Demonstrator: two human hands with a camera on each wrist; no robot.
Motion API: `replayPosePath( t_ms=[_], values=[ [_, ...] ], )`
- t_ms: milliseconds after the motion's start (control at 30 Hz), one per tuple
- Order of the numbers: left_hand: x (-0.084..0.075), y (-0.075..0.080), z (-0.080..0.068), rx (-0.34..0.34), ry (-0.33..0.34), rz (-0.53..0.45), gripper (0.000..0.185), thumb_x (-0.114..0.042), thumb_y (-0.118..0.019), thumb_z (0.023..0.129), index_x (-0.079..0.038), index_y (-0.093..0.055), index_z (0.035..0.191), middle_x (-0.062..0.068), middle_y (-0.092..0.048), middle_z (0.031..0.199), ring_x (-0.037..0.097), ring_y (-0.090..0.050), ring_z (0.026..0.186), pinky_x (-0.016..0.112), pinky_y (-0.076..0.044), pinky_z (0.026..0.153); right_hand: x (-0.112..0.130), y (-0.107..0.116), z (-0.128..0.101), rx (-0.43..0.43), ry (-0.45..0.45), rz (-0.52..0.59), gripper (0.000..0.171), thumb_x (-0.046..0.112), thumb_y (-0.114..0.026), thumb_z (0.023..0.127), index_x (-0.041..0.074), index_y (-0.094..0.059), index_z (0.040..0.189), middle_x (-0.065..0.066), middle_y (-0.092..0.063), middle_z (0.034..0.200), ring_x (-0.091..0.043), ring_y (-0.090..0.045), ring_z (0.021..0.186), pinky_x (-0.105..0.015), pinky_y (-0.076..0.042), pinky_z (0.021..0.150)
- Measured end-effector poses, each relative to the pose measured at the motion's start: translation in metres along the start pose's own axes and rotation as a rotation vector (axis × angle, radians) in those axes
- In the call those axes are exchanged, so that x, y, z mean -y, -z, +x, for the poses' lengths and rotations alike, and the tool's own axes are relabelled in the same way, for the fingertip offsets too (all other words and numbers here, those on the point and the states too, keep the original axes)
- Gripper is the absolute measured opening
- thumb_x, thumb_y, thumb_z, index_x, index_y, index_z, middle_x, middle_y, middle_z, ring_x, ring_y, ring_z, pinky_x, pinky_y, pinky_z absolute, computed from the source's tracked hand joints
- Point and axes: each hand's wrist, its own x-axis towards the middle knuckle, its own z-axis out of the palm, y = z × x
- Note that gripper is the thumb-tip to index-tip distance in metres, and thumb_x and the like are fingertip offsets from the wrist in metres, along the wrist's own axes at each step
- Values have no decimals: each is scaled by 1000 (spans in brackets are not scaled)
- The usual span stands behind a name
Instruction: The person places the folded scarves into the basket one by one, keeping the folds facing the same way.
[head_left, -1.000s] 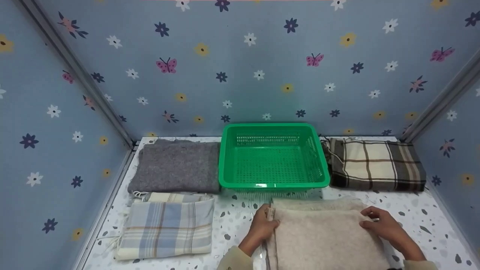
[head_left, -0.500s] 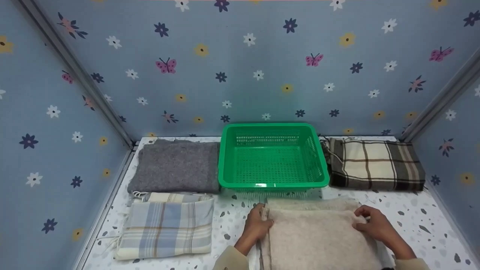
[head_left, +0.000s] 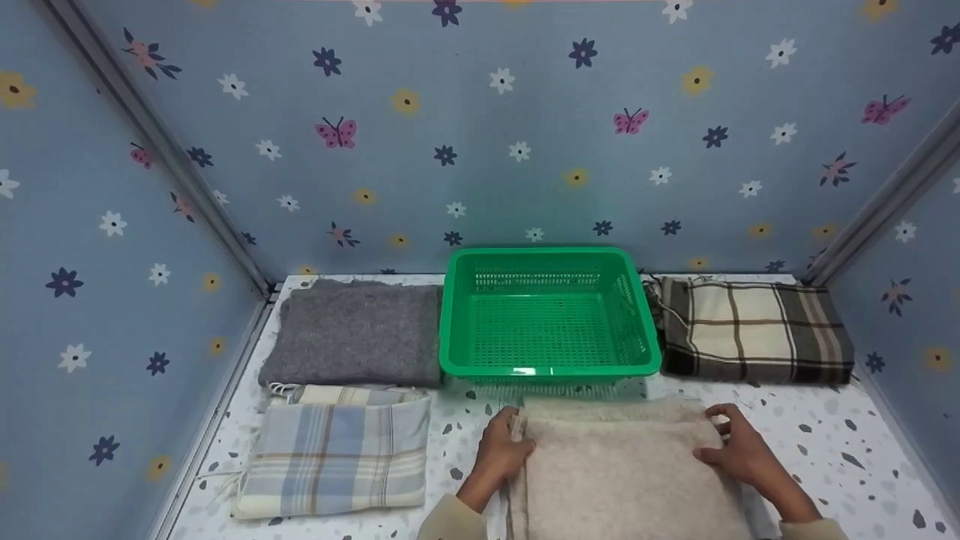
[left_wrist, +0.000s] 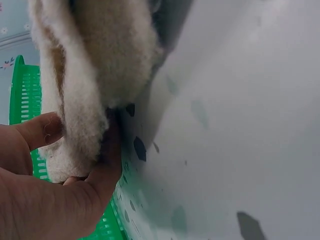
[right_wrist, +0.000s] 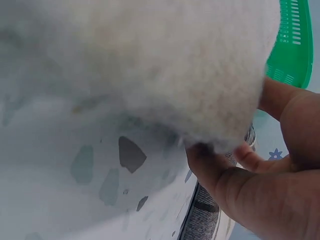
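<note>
A folded beige woolly shawl (head_left: 622,472) lies on the speckled tabletop in front of the green basket, its near end cut off by the head view's lower edge. My left hand (head_left: 501,448) grips its left side near the far corner. In the left wrist view, the thumb is on top of the folded layers and the fingers (left_wrist: 107,170) go beneath them. At the opposite far corner my right hand (head_left: 735,448) pinches the shawl's right edge. The right wrist view shows fingers (right_wrist: 207,167) tucked under the fuzzy cloth, with their tips hidden.
The green plastic basket (head_left: 551,371) stands at the back middle with a bare bottom. Left of it lies a folded grey shawl (head_left: 356,334), with a blue-and-cream plaid one (head_left: 337,454) before it. A brown-and-cream plaid shawl (head_left: 750,330) is at the right. Flowered walls (head_left: 480,135) enclose the table.
Both hands have shifted the beige shawl a little to the left along the tabletop, keeping hold of its two sides. The basket and the other shawls stay in place.
</note>
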Motion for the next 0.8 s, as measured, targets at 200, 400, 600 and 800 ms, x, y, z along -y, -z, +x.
replayPosePath(
  t_ms=[200,400,600,800],
  values=[
    [0,9,-1,30,7,-36,47,5,-68,87,10,-59,133,18,-68,116,28,-64,103,48,-53,90,6,-4,2,20,-1,-16,67,11,-84,89,-12,-47,140,-38,-58,125,-49,-61,115,-54,-56,87],
    [2,17,-2,23,36,-4,53,3,-68,88,14,-54,138,25,-66,126,37,-63,115,55,-51,98,11,-9,2,20,1,-16,65,12,-84,90,-12,-49,140,-40,-55,129,-51,-59,116,-55,-55,89],
    [3,26,-4,24,28,-33,49,5,-69,85,11,-59,133,16,-68,111,25,-62,98,44,-53,88,15,-15,3,22,13,3,64,13,-84,90,-10,-50,138,-42,-51,135,-52,-56,120,-59,-51,95],
    [6,34,-4,17,23,-42,54,5,-70,85,14,-57,136,16,-67,110,24,-61,95,42,-52,85,22,-19,3,32,-14,57,72,15,-83,90,-9,-42,144,-41,-49,139,-53,-52,126,-61,-49,99]
  ],
)
